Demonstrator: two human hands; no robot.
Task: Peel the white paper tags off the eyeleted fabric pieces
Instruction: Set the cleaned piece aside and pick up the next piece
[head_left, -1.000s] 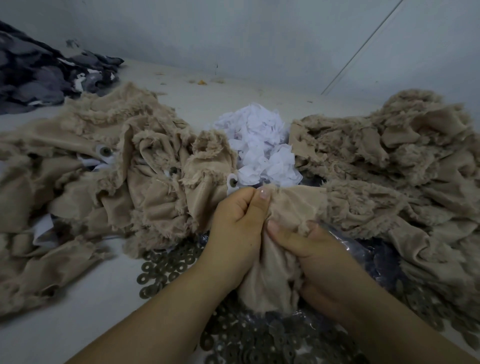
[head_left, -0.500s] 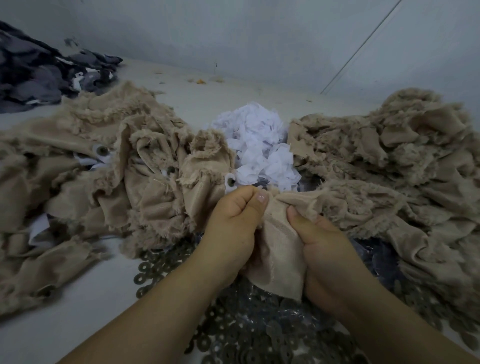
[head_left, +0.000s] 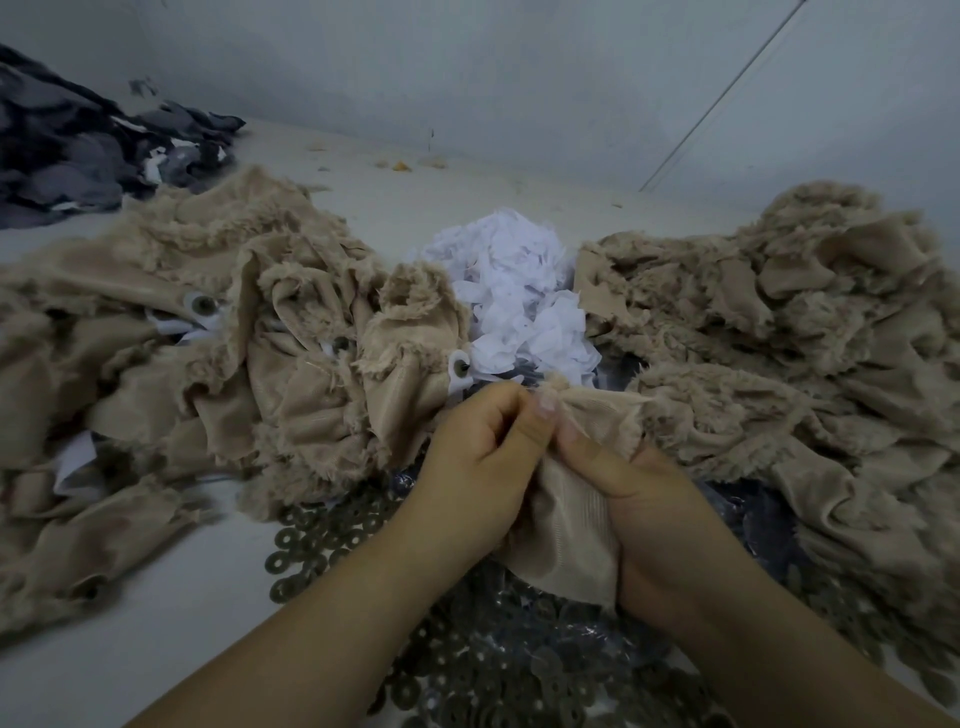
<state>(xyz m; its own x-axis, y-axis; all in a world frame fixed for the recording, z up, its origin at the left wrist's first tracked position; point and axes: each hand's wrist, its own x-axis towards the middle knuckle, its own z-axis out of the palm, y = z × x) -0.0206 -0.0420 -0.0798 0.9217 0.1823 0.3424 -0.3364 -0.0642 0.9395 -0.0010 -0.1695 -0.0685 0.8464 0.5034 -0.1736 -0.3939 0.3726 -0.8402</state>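
A beige frayed fabric piece (head_left: 569, 535) hangs between my two hands at the centre. My left hand (head_left: 480, 467) pinches its top edge with thumb and curled fingers. My right hand (head_left: 644, 514) grips the same piece, thumb on top beside the left thumb. No tag shows on this piece; its eyelet is hidden. A heap of crumpled white paper tags (head_left: 519, 296) lies just beyond my hands. The left beige pile (head_left: 218, 353) holds pieces with metal eyelets and white tags (head_left: 203, 306). One tagged eyelet (head_left: 460, 370) sits right by my left hand.
A second beige fabric pile (head_left: 789, 353) fills the right side. Several dark metal washers (head_left: 332, 535) are strewn over the white table under my forearms, some in clear plastic. Dark grey fabric (head_left: 78, 150) lies at the far left. A wall rises behind.
My right hand has slid up the fabric piece until its thumb meets the left thumb at the top edge. The piece is bunched tighter between both hands.
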